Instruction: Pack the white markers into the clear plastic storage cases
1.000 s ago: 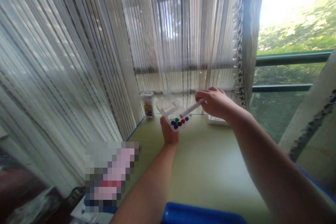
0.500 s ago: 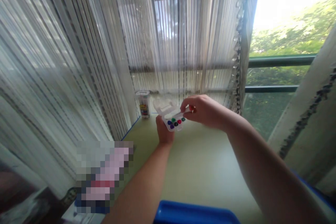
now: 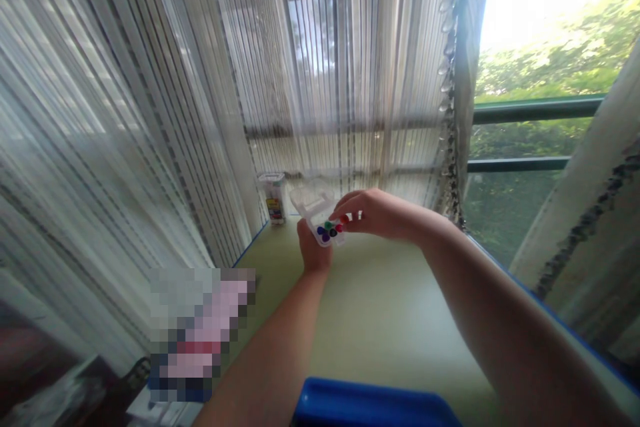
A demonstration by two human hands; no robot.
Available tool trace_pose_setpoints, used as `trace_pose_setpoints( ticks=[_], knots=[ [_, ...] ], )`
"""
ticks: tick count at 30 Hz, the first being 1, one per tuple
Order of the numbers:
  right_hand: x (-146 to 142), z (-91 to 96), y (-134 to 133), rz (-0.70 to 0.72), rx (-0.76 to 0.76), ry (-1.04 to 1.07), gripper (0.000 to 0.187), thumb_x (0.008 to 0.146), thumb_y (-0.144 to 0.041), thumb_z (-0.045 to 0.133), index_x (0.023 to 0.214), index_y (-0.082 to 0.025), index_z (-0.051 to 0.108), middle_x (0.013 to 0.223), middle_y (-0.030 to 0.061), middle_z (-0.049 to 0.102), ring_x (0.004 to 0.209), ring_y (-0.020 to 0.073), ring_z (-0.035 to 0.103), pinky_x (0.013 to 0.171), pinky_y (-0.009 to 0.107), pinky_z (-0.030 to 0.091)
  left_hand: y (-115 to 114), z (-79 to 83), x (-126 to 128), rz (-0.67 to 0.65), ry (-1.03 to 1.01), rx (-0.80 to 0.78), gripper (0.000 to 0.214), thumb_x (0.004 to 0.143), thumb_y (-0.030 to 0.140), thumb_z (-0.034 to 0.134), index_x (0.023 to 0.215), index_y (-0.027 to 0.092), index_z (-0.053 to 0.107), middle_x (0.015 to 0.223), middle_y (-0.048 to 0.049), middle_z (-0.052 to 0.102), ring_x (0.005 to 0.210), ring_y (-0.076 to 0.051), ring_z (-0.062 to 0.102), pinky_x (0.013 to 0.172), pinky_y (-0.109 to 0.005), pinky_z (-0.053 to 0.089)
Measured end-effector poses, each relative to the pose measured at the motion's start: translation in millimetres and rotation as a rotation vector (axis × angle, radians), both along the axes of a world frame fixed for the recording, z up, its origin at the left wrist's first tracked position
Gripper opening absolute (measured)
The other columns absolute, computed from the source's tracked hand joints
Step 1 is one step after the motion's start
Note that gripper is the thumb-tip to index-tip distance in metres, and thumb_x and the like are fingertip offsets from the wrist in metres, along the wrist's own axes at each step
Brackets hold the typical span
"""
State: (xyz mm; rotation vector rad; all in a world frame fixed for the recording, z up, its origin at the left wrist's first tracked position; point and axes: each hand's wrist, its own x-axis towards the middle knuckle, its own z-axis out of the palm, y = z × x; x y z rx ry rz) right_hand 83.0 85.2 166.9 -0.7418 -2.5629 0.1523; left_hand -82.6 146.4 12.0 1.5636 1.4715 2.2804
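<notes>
My left hand (image 3: pixel 314 252) is wrapped round a clear plastic marker case (image 3: pixel 324 245), holding it up over the table with its lid (image 3: pixel 313 198) swung back. Several marker pens (image 3: pixel 333 232) sit in the case, their green, blue, purple, black and red ends facing me. My right hand (image 3: pixel 369 210) pinches a marker pen with a red-orange end (image 3: pixel 345 219) at the right side of the case opening. Most of that pen is hidden by the fingers and the case.
A second clear container (image 3: pixel 273 199) with a coloured label stands at the back left of the pale table (image 3: pixel 390 307). A blue tray-like object (image 3: pixel 375 403) lies at the front edge. To the left is a blurred-out pink item (image 3: pixel 220 320). Striped curtains (image 3: pixel 320 80) hang behind.
My right hand has moved left and slightly down, bringing the red-ended marker pen into line with the others at the case. The left hand still holds the case in nearly the same place.
</notes>
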Motion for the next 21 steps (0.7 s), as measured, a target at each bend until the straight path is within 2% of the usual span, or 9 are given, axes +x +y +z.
trace_pose_setpoints(
  ticks=[3,6,12,17,21],
  knots=[
    [-0.9,-2.0,2.0,-0.01,0.058,0.005,0.027,0.076,-0.009,0.065,0.098,-0.021,0.073,0.092,0.0052,0.063,0.07,0.0087,0.058,0.067,0.02,0.042,-2.4,2.0,1.9,0.014,0.033,-0.01,0.026,0.071,0.023,0.064,0.094,0.018,0.053,0.092,-0.0066,0.058,0.085,-0.019,0.06,0.076,-0.034,0.049],
    [-3.0,-5.0,4.2,-0.004,0.055,-0.003,0.027,0.075,-0.006,0.064,0.096,-0.019,0.073,0.088,0.0045,0.062,0.068,0.0081,0.057,0.066,0.019,0.042,-5.6,4.3,3.5,0.039,0.061,-0.018,0.025,0.071,0.023,0.063,0.093,0.017,0.053,0.091,-0.0072,0.058,0.084,-0.019,0.059,0.075,-0.033,0.049],
    [-6.4,-13.1,13.0,0.026,0.06,0.0,0.023,0.076,-0.013,0.066,0.096,-0.021,0.073,0.086,0.003,0.064,0.067,0.0081,0.056,0.064,0.019,0.039,-7.9,4.9,2.1,0.033,0.087,-0.015,0.025,0.071,0.026,0.065,0.092,0.017,0.054,0.091,-0.0071,0.059,0.084,-0.02,0.059,0.075,-0.034,0.049],
    [-9.7,-18.7,17.9,-0.049,0.083,0.052,0.019,0.077,-0.019,0.065,0.094,-0.018,0.073,0.087,0.005,0.067,0.072,0.0112,0.059,0.066,0.02,0.04,-5.7,3.3,0.5,0.006,0.106,-0.014,0.024,0.071,0.027,0.065,0.093,0.019,0.056,0.089,-0.0062,0.061,0.086,-0.021,0.06,0.077,-0.034,0.049],
    [-11.7,-21.6,18.6,-0.105,0.064,0.078,0.018,0.075,-0.018,0.066,0.092,-0.019,0.072,0.078,0.0014,0.068,0.067,0.0103,0.057,0.064,0.02,0.039,-4.0,0.8,-0.4,-0.002,0.05,-0.028,0.027,0.069,0.025,0.067,0.092,0.018,0.055,0.091,-0.006,0.061,0.084,-0.019,0.061,0.075,-0.033,0.049]
  ],
)
